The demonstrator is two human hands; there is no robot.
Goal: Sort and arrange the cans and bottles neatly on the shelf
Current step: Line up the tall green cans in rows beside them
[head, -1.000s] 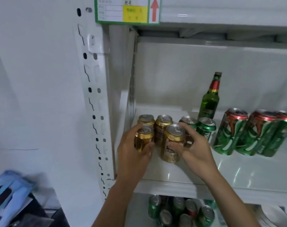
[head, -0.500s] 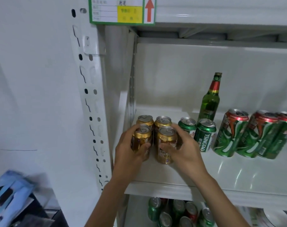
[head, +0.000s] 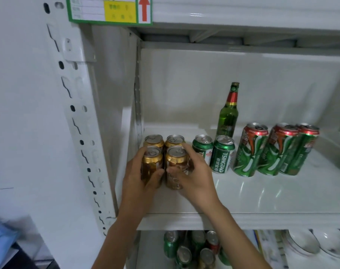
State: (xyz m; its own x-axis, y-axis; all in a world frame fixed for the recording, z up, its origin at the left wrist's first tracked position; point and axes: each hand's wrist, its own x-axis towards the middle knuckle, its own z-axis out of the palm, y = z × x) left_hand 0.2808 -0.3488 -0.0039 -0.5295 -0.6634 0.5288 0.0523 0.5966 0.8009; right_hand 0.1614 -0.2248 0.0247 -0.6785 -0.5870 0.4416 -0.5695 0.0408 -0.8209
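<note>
Left hand (head: 139,177) grips the front-left gold can (head: 151,164), right hand (head: 192,171) grips the front-right gold can (head: 176,166); both upright, touching, at the shelf's (head: 262,195) left end.

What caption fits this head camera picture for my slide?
Two hands, left hand and right hand, grip the front gold cans on the white shelf.

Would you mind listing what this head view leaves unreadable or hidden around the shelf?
- Shelf label: top cut off by the frame edge, print too blurred to read.
- Front gold cans: brand hidden by the left hand and right hand.
- Lower-shelf cans: partly hidden by the shelf edge and forearms.
</note>
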